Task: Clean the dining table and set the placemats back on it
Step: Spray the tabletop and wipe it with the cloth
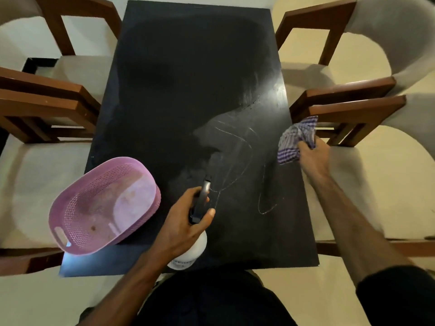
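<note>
A black dining table fills the middle of the view, with wet streaks and smears on its near right part. My left hand grips a white spray bottle by its dark trigger head, nozzle pointing away over the table. My right hand holds a bunched purple-and-white checked cloth at the table's right edge. No placemats are in view.
A pink perforated plastic basket lies tilted on the near left corner of the table. Wooden chairs with cream cushions stand on both sides, the left chairs and the right chairs close to the table edges.
</note>
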